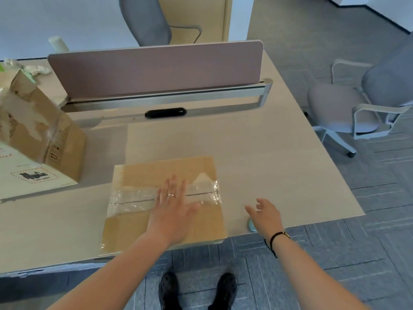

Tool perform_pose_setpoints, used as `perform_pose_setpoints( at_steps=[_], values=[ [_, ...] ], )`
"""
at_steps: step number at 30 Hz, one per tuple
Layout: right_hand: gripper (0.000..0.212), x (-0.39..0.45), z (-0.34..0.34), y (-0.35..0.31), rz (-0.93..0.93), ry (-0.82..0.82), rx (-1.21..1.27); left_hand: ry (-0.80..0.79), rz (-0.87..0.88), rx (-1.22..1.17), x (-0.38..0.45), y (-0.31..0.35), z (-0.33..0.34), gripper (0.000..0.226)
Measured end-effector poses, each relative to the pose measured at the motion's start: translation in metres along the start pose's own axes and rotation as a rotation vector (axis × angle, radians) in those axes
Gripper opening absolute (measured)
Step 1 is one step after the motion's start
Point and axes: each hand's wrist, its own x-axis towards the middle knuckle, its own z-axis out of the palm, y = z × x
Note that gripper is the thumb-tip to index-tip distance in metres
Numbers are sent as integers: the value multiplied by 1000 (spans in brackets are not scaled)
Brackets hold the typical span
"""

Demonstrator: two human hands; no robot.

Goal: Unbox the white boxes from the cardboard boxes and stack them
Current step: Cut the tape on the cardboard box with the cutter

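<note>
At the near edge of the surface (279, 157) lies a flat cardboard box (164, 204), sealed, clear tape (134, 201) running across its top seam, tape crinkled at both ends. Its front edge sits right at the edge, slightly overhanging. Left hand (173, 211) rests flat on the box top over the tape, fingers straight and spread, ring on one finger; grip released, nothing held. Right hand (266, 217) hovers just right of the box, apart from it, fingers loosely spread, grip released, holding nothing. Black cord bracelet (273, 239) on the right wrist. A small pale blue object (252, 225) sits at the surface edge partly hidden under the right hand; cannot tell what it is.

Far left: a second cardboard box (38, 128), torn and opened, tilted, taped paper peeling on its side. It leans on a white box (29, 177) with a black mark and red dashed outline on top, lying flat at the left edge of view. Crumpled white packing (36, 69) behind them.

Back of the surface: a mauve divider panel (156, 68) upright in a metal rail, a black oval cable slot (165, 113) in front of it. Grey office chair (362, 104) to the right on the carpet, another chair (145, 19) behind the divider. Below the surface edge, two black shoes (197, 291) on grey carpet tiles.
</note>
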Motion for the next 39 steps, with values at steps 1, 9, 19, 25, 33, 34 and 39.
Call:
perform_pose_setpoints(
  at_steps=[1, 9, 19, 25, 33, 34, 39],
  values=[
    [57, 4, -4, 12, 27, 6, -49, -23, 24, 13, 1, 12, 5, 76],
    [34, 31, 5, 56, 116, -41, -182, -51, 36, 148, 8, 54, 37, 69],
    [31, 43, 14, 62, 160, -36, -227, -44, 4, 150, 7, 55, 43, 66],
    [31, 53, 14, 64, 179, -57, -184, -28, 1, 111, 8, 53, 43, 69],
    [20, 38, 0, 19, -54, -58, 134, -55, -9, -30, 6, 38, 33, 74],
    [20, 34, -3, 6, -99, -67, 178, -41, -33, -59, 4, 30, 32, 75],
    [26, 9, -10, -66, -270, 2, 260, 85, -179, -86, -13, -45, 17, 78]
  ],
)
